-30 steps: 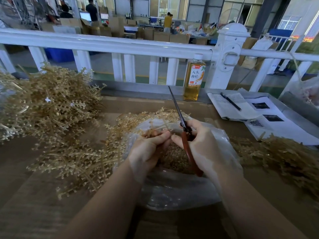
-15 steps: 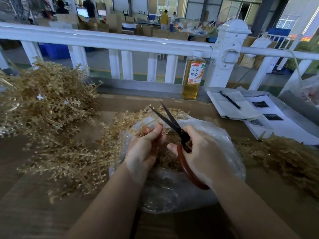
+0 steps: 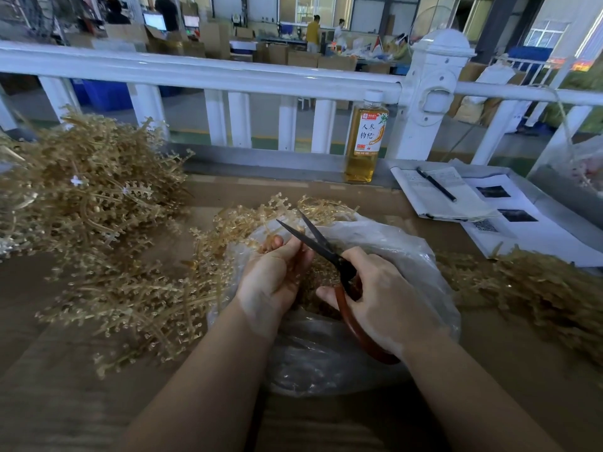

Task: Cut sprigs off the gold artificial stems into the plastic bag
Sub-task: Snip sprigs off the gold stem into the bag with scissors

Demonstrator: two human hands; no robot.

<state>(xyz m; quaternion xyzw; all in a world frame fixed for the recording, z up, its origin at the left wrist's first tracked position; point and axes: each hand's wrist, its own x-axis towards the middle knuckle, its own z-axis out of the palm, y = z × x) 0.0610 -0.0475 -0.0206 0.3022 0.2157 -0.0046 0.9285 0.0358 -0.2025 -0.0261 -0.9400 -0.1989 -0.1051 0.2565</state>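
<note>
Head view: a person's left hand (image 3: 274, 278) pinches a gold stem (image 3: 298, 252) between thumb and curled fingers over the open mouth of a clear plastic bag (image 3: 385, 243) on a brown table (image 3: 49, 402). The right hand (image 3: 385, 298) grips red-handled scissors (image 3: 329, 252), fingers curled round the handles, with the dark blades parted in a V and pointing toward 11 o'clock; the stem's tip sits between the blades. Cut gold sprigs (image 3: 318, 272) lie inside the bag, under both hands. From the bag, a spread of gold stems (image 3: 137, 301) fans out toward 9 o'clock, touching the bag's left edge, and a taller heap of stems (image 3: 85, 184) rises toward 10 o'clock. Another gold pile (image 3: 535, 288) lies at 3 o'clock, just beside the bag. At 12 o'clock a bottle of amber drink (image 3: 363, 141) stands upright against a white railing (image 3: 228, 76). At 2 o'clock a dark pen (image 3: 435, 184) rests on an open booklet (image 3: 443, 197), which partly overlaps printed sheets (image 3: 522, 216). Beyond the railing, cardboard boxes and standing people show, small and blurred.
</note>
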